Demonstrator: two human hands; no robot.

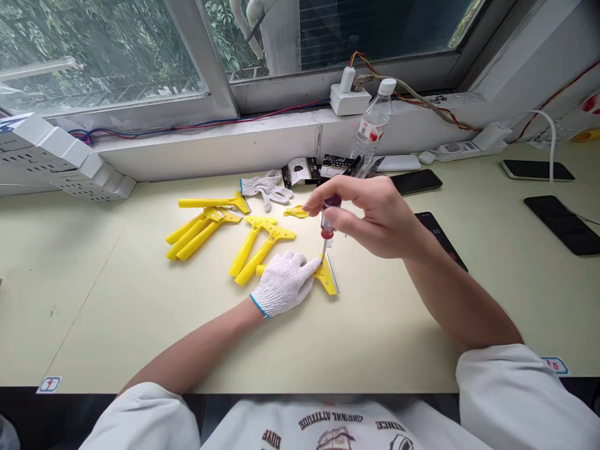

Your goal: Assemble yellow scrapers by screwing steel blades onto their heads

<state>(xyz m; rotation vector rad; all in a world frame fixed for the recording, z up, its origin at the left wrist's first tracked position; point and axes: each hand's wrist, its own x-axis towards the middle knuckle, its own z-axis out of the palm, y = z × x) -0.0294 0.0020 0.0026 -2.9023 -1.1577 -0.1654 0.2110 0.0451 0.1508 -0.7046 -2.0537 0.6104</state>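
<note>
My left hand (285, 284), in a white knit glove with a blue cuff, is closed over the handle of a yellow scraper (327, 278) lying on the table. The scraper's metal blade edge faces right. Bare, my right hand (370, 215) grips the dark, clear-and-red handle of a screwdriver (327, 225). Its shaft points down, and the tip meets the scraper's head near my left fingertips. Beyond my left hand lie two more yellow scrapers (253, 253). Farther left is a pile of several yellow scrapers (201, 234). A small yellow piece (295, 212) rests behind the screwdriver.
An empty white glove (267, 187) and black-and-white packets (300, 170) lie at the back. Near them stands a plastic bottle (372, 125). Several phones, one a dark phone (562, 225), lie to the right. White boxes (65, 159) sit at the far left by the window.
</note>
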